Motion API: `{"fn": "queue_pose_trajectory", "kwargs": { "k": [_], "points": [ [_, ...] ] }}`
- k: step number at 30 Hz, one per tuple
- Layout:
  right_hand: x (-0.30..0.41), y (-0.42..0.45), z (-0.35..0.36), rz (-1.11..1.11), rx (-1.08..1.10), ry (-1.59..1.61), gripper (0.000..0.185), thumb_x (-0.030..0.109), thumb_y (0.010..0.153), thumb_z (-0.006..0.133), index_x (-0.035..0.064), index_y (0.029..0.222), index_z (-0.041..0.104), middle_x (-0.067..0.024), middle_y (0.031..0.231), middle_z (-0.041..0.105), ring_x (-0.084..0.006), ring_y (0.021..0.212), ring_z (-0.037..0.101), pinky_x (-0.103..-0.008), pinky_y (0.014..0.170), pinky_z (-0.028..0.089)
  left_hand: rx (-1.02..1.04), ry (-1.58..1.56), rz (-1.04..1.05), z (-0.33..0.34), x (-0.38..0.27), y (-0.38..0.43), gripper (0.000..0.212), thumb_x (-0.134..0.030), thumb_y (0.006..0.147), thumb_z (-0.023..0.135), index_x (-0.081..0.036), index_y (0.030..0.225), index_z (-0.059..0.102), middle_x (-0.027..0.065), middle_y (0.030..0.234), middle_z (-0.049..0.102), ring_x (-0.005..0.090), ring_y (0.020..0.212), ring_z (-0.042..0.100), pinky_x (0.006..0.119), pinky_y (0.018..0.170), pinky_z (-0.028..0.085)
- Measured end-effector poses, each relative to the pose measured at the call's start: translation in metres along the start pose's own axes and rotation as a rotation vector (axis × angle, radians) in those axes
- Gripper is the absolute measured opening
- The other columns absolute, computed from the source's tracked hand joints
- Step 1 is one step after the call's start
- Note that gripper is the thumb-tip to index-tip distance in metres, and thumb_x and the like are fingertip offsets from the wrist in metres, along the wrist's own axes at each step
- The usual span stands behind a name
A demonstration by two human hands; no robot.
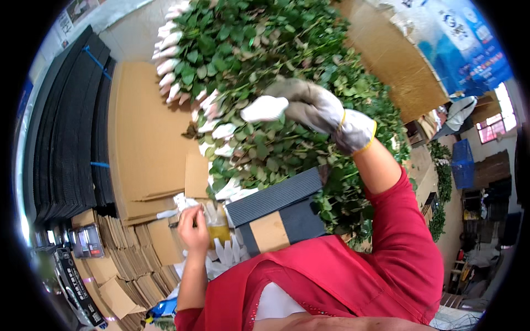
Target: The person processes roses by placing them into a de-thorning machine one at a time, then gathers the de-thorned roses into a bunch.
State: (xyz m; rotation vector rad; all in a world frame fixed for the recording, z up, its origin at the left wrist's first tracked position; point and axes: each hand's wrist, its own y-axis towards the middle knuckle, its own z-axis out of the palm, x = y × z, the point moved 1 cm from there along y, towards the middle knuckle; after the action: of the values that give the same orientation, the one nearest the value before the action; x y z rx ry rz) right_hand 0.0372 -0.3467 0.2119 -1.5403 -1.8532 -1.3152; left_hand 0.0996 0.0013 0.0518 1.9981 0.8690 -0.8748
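Observation:
A grey-white work glove with yellow trim covers my right hand, raised over a thick pile of leafy cut stems. Its fingers curl round a flower stem whose head is wrapped in a white sleeve; the hand is slightly blurred. My left hand is bare, its fingers bent, beside white sleeves. Whether it pinches anything is unclear. More white sleeves lie near the left wrist, next to a yellow item. Before my body rests a folded black corrugated sheet with a tan cardboard piece on it.
Wrapped flower heads line the pile's left edge. Tan cardboard sheets and stacked black corrugated sheets stand left. Lower left are cardboard bundles and a phone. A cardboard panel borders the pile on the right.

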Motion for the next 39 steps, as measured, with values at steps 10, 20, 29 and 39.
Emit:
{"fn": "queue_pose_trajectory", "kwargs": {
  "k": [10, 20, 29, 39],
  "points": [
    [0.049, -0.073, -0.027, -0.034, -0.184, 0.379, 0.009, 0.010, 0.083, 0.064, 0.0041, 0.090, 0.061, -0.0141, 0.101, 0.060, -0.0289, 0.104, 0.055, -0.0408, 0.086, 0.046, 0.397, -0.081, 0.171, 0.083, -0.025, 0.116, 0.023, -0.007, 0.080, 0.062, -0.004, 0.103, 0.064, 0.0144, 0.102, 0.063, 0.0308, 0.097, 0.059, 0.036, 0.085, 0.046],
    [0.067, -0.057, -0.056, 0.526, -0.723, 0.272, 0.028, 0.012, 0.081, 0.064, 0.0042, 0.107, 0.059, -0.0122, 0.093, 0.060, -0.0227, 0.082, 0.058, -0.0352, 0.071, 0.049, 0.451, 0.169, 0.097, 0.149, 0.074, 0.102, 0.037, -0.006, 0.075, 0.066, -0.006, 0.111, 0.060, 0.0146, 0.107, 0.058, 0.0330, 0.103, 0.053, 0.039, 0.090, 0.042],
    [0.202, 0.039, -0.172, -0.113, -0.765, -0.807, 0.024, 0.027, 0.086, 0.058, 0.0061, 0.097, 0.062, -0.0029, 0.076, 0.058, -0.0135, 0.065, 0.053, -0.0262, 0.055, 0.041, 0.769, -0.274, -0.388, 0.110, 0.069, 0.118, 0.026, -0.015, 0.082, 0.065, 0.001, 0.103, 0.064, 0.0082, 0.079, 0.066, 0.0163, 0.062, 0.058, 0.028, 0.057, 0.047],
    [0.206, -0.148, -0.146, 0.631, -0.530, -0.897, 0.027, 0.028, 0.088, 0.053, 0.0048, 0.099, 0.059, -0.0019, 0.077, 0.057, -0.0126, 0.064, 0.052, -0.0254, 0.053, 0.042, 0.422, -1.275, -0.749, 0.106, 0.050, 0.138, 0.034, -0.012, 0.095, 0.047, 0.003, 0.124, 0.042, 0.0141, 0.107, 0.059, 0.0202, 0.087, 0.064, 0.025, 0.077, 0.057]
  ]
}}
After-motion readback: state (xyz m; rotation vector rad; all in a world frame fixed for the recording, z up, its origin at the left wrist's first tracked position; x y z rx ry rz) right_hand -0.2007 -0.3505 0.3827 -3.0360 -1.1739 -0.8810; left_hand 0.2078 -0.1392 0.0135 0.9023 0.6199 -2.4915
